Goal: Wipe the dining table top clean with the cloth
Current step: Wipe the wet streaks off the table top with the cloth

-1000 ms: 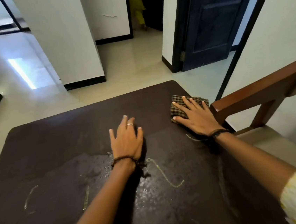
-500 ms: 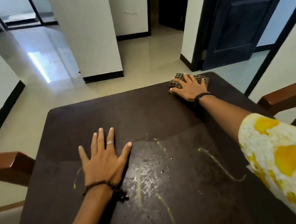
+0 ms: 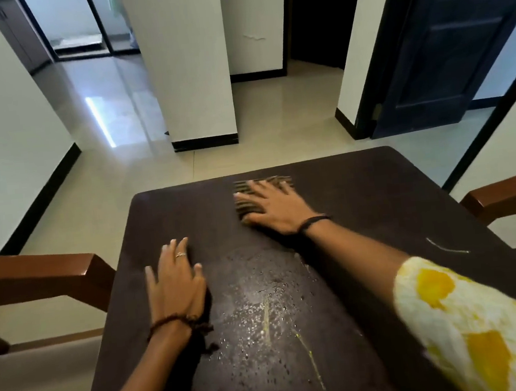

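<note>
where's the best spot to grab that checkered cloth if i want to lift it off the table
Pinch the far edge of the checkered cloth, coming from above past the fingertips. It lies flat under the right hand, so only that far strip and its left side are exposed.

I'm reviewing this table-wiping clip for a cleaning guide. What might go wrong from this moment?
1. The checked cloth under the right hand works the far edge of the dark brown table top, so the wet patch with yellow streaks nearer the person may get missed.
2. The yellow-patterned sleeve hangs low there and could drag through it.
</note>
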Demonstrator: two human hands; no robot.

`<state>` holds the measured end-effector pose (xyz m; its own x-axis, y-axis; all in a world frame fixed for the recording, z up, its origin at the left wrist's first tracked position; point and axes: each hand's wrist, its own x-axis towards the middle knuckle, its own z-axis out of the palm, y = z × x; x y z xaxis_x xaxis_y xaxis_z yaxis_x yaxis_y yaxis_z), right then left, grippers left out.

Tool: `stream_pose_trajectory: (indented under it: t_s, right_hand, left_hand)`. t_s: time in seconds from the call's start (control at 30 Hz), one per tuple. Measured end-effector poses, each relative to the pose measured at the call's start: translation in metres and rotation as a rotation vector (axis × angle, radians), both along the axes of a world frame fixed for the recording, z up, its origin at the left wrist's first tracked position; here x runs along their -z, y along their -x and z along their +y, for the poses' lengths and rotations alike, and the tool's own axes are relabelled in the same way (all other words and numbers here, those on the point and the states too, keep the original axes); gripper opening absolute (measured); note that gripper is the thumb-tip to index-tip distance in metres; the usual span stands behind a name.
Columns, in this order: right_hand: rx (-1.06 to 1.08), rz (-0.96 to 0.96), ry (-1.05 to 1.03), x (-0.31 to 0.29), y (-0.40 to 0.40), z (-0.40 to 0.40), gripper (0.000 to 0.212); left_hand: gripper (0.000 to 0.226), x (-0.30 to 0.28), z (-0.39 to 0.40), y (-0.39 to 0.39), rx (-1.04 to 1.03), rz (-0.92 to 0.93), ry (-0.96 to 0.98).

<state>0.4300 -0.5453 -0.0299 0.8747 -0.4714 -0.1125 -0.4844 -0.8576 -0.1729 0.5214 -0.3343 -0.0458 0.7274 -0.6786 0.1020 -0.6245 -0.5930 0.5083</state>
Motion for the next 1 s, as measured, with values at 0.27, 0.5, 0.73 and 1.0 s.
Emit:
stream_pose_trajectory:
  t_s: [0.27,0.5,0.73,1.0]
  right_hand:
    - [0.464,0.038,-0.024,-0.007,0.084,-0.051,0.054]
    - [0.269,-0.028,-0.018,0.006,-0.077,0.015,0.055]
    - [-0.053,-0.024,0.034,0.012,-0.183,0.125,0.057]
    - [-0.267,-0.034,0.048,0.011,-0.136,0.181,0.058]
  left_hand:
    - [0.061,0.006,0.079,-0.039,-0.039,0.018,-0.08]
    - [0.069,0.005,0.078,-0.041,-0.065,0.155,-0.006]
    - [0.071,0.007,0.076,-0.043,-0.098,0.189,0.044]
    - [0.067,0.0,0.086,-0.043,-0.52,0.531,0.204]
